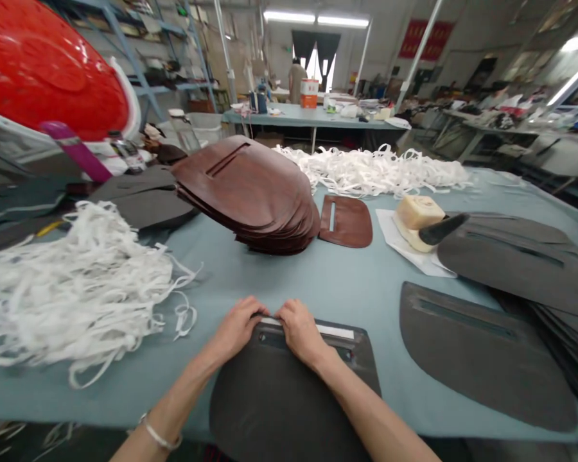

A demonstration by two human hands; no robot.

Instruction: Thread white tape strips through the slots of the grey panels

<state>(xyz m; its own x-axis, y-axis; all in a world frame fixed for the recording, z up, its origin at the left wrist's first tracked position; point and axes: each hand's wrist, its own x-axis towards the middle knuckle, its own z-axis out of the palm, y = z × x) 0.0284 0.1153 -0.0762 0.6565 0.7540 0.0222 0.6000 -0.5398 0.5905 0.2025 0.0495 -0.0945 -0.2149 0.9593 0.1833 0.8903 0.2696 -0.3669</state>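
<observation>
My left hand (236, 330) and my right hand (301, 335) sit side by side at the top edge of a dark grey felt-like panel (279, 404), fingers curled over it. A white strip (334, 332) lies along that edge, running under my fingers beside a slot in the panel. Left of my hands is a large tangled heap of white strips (72, 289). Another dark grey slotted panel (481, 353) lies to the right. Ahead stands a leaning stack of brown leather panels (250, 192).
A single brown panel (345, 222) lies beside the stack on the blue-grey table (318, 282). More white strips (376, 170) are heaped behind it. A cream block (417, 215) sits on white paper (404, 247), near a stack of grey panels (520, 256). A large red shell (43, 70) looms at the far left.
</observation>
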